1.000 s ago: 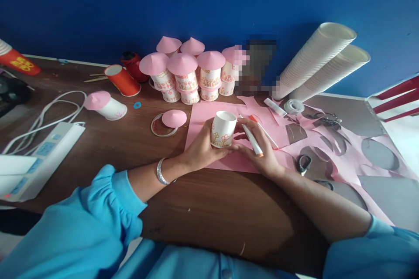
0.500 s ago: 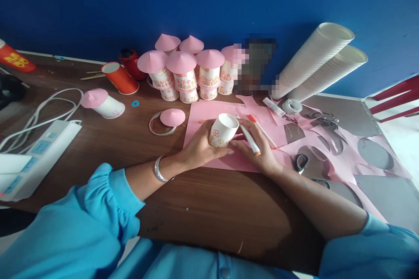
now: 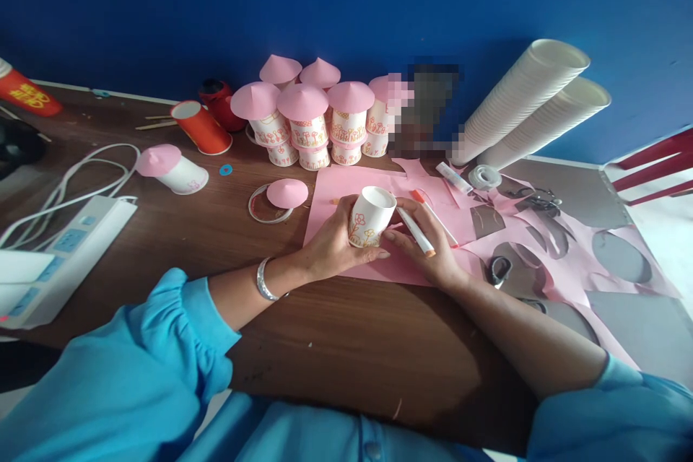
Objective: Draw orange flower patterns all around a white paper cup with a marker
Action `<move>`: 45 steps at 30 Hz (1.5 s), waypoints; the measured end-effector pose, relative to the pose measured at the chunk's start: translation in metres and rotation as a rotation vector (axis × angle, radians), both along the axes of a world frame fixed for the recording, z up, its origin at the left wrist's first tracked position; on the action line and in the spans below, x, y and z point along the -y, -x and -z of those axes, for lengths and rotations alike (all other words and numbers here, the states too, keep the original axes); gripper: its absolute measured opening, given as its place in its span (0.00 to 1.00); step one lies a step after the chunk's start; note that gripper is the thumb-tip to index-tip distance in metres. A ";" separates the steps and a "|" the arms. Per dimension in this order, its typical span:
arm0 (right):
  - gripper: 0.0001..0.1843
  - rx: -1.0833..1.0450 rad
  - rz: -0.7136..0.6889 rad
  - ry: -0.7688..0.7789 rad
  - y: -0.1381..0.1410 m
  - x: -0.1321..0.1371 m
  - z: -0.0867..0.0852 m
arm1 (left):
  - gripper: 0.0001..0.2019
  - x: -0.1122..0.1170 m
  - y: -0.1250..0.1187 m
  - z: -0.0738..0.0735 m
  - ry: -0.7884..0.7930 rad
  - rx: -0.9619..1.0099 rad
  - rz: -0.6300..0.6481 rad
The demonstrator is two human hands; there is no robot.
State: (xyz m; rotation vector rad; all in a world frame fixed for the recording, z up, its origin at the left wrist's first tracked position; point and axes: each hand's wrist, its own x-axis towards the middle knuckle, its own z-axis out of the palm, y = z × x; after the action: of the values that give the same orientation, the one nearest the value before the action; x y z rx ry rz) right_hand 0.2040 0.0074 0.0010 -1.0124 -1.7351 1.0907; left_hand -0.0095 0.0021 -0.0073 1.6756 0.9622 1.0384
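Observation:
A white paper cup [image 3: 372, 216] with flowers drawn in red and orange is in my left hand [image 3: 342, 242], whose fingers and thumb wrap round its side. My right hand [image 3: 427, 249] has a white marker [image 3: 416, 231] with an orange end between its fingers, and its fingertips reach the cup's right side. Beneath both hands lies a sheet of pink paper [image 3: 325, 191]. A second marker [image 3: 436, 218] with a red end rests on that sheet, just beyond my right hand.
Several cup towers with pink cone roofs [image 3: 303, 102] stand by the blue wall. Two tall cup stacks [image 3: 520, 101] lean at the right. Cut pink paper scraps [image 3: 606, 303], scissors [image 3: 499, 271], a tape roll [image 3: 485, 177], a loose pink cone [image 3: 286, 193] and a power strip [image 3: 81, 260] lie around.
The view has shifted very slightly. Both hands keep their hold on the cup and the marker, and the cup has barely turned.

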 end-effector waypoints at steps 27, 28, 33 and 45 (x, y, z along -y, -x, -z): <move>0.28 0.069 0.046 -0.115 0.000 -0.001 0.010 | 0.27 -0.005 0.005 -0.003 0.570 0.443 0.343; 0.28 0.089 0.052 -0.130 0.000 -0.001 0.010 | 0.28 -0.005 0.006 -0.002 0.549 0.435 0.348; 0.31 0.214 0.089 -0.269 0.004 0.002 0.010 | 0.37 -0.006 0.004 -0.002 0.408 0.368 0.324; 0.37 0.154 0.051 -0.239 0.004 -0.001 0.013 | 0.30 -0.009 0.007 0.005 0.371 0.356 0.198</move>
State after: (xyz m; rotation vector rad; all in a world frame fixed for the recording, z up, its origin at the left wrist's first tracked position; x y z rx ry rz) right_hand 0.2003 0.0079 -0.0119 -1.0045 -1.8994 0.7674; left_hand -0.0165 0.0115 -0.0122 1.2034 0.6883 0.9199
